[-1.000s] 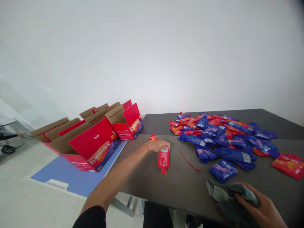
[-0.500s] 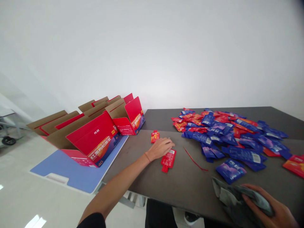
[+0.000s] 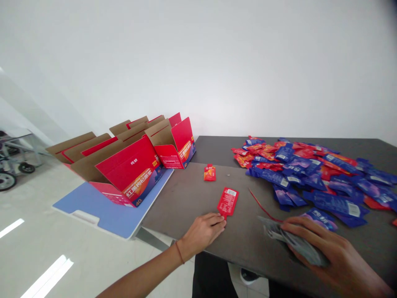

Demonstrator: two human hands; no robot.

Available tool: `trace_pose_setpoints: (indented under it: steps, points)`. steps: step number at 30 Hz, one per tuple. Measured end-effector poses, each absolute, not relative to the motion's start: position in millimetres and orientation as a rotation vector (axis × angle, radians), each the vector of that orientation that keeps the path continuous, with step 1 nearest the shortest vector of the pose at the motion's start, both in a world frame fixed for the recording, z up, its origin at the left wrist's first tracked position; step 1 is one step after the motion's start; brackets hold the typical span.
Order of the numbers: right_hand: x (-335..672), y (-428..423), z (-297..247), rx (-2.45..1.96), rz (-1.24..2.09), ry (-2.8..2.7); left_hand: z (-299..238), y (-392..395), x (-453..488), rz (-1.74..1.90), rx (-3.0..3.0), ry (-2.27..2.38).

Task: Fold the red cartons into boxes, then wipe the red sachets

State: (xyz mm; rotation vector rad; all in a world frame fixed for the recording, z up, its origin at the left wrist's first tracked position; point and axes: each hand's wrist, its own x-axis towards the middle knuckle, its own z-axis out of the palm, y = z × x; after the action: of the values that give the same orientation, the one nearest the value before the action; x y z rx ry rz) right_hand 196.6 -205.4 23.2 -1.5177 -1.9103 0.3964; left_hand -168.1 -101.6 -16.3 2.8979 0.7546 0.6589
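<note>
Near the front of the table, my left hand (image 3: pixel 206 231) has its fingers closed at the narrow neck of a red sachet (image 3: pixel 228 201), which lies flat with its printed back up. My right hand (image 3: pixel 336 252) is wrapped round a crumpled grey, partly see-through plastic bag (image 3: pixel 302 244), blurred at its edges. A thin red strip (image 3: pixel 262 205) lies on the table, its near end reaching toward that bag. Farther back is a small orange-red sachet (image 3: pixel 210 174). Just behind my right hand, a blue sachet (image 3: pixel 321 218) is partly covered by it.
A large pile of blue and red sachets (image 3: pixel 297 165) spreads over the right of the dark table (image 3: pixel 192 198). At left, several open red cartons (image 3: pixel 130 167) with raised flaps stand on a blue board (image 3: pixel 114 221). Wheeled equipment (image 3: pixel 26 167) is at the far left.
My left hand has come back toward me from beyond the red sachet to its neck. My right hand has moved inward and up with the plastic bag. The view has shifted slightly.
</note>
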Motion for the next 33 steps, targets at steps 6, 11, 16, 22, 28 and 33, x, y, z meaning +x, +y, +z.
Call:
trace_pose_setpoints:
  steps: [6, 11, 16, 22, 28, 33]
  points:
    - [102.0, -116.1, 75.9, -1.257, 0.332, -2.222, -10.6, -111.6, -166.9, 0.679, 2.87, 0.777]
    - [60.9, -89.8, 41.4, -1.205, 0.43, -2.495, -10.9, -114.4, -167.2, 0.659, 2.812, 0.824]
    - [78.4, -52.9, 18.9, -1.291, 0.176, -2.674, -10.8, -112.9, -168.2, 0.676, 2.784, 0.791]
    - [102.1, -11.1, 42.5, -1.419, -0.056, -2.631, -14.4, -113.3, -166.9, 0.706, 2.776, 0.805]
    - [60.0, -60.5, 47.5, -1.201, 0.293, -2.586, -16.2, -112.5, -167.1, 0.68, 2.803, 0.817]
    - [67.9, -40.8, 29.7, -1.381, 0.021, -2.748, -16.2, -111.9, -167.4, 0.707, 2.787, 0.803]
